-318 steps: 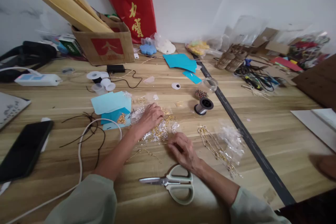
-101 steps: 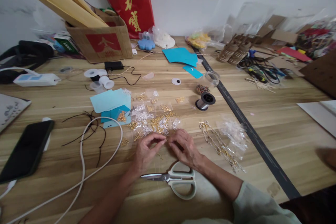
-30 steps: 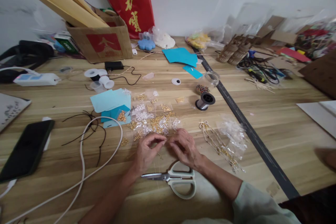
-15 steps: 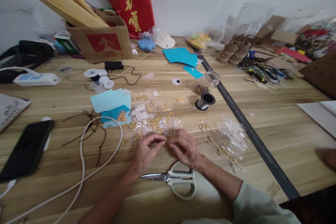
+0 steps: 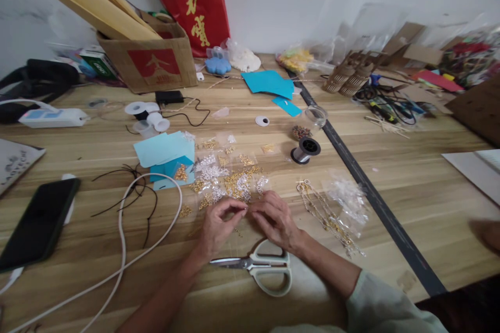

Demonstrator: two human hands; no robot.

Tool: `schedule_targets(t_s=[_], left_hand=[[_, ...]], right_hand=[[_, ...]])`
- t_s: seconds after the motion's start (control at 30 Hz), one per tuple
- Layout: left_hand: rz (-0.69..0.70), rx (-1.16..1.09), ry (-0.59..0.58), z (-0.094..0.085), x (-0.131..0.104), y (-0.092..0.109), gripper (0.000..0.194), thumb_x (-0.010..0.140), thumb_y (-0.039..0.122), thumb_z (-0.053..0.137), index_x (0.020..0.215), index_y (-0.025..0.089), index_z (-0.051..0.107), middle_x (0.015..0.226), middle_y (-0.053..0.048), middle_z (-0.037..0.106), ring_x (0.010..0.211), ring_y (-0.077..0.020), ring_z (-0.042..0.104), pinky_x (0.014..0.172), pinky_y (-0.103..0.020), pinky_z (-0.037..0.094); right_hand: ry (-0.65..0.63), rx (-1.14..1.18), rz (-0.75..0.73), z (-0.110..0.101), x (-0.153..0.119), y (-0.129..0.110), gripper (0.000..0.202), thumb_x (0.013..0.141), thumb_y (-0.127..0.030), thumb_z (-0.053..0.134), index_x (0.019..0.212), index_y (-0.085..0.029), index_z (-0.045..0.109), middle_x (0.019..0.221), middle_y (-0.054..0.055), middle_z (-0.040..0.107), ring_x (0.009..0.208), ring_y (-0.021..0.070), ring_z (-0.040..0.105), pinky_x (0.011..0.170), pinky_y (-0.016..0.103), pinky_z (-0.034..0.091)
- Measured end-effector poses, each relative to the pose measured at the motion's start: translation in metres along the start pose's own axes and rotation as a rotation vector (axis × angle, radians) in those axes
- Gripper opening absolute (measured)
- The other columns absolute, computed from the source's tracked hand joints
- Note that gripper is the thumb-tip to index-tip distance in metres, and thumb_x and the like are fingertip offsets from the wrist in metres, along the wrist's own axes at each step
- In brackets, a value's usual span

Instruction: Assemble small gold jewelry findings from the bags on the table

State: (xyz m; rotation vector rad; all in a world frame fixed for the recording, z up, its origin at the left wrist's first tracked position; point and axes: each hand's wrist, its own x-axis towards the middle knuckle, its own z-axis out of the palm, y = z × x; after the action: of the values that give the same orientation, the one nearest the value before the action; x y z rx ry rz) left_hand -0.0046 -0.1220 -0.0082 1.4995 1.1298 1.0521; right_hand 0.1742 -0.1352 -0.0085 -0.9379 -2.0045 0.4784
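Note:
My left hand (image 5: 219, 222) is closed, thumb and index finger pinched together on something too small to make out. My right hand (image 5: 276, 221) is also closed, its fingertips almost meeting the left ones; what they pinch is hidden. Just beyond both hands lies a spread of gold and silver beads (image 5: 238, 183), some in small clear bags. Scissors (image 5: 265, 266) with pale handles lie below the hands, blades pointing left. To the right are beaded chains (image 5: 326, 216) beside a heap of clear plastic bags (image 5: 347, 203). A short bit of gold chain (image 5: 237, 232) shows under my left hand.
A wire spool (image 5: 305, 151) and a tipped jar of beads (image 5: 310, 122) stand beyond the right hand. Blue cards (image 5: 164, 151), a white cable (image 5: 123, 234) and a phone (image 5: 39, 221) lie at left. A dark strip (image 5: 363, 187) crosses the wooden table. A cardboard box (image 5: 148, 65) stands behind.

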Motion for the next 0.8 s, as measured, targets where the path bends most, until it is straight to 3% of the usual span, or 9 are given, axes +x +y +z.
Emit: schedule_targets(t_s=[0.8], left_hand=[[-0.093, -0.049, 0.015, -0.0009, 0.0011, 0.0029, 0.009, 0.070, 0.020, 0.068, 0.075, 0.016, 0.074, 0.077, -0.005, 0.075, 0.072, -0.0174, 0.069, 0.070, -0.026, 0.055]], right_hand=[[-0.022, -0.026, -0.001, -0.0025, 0.0013, -0.0020, 0.013, 0.091, -0.014, 0.048, 0.092, -0.018, 0.060, 0.081, 0.006, 0.063, 0.078, 0.0185, 0.056, 0.082, 0.039, 0.045]])
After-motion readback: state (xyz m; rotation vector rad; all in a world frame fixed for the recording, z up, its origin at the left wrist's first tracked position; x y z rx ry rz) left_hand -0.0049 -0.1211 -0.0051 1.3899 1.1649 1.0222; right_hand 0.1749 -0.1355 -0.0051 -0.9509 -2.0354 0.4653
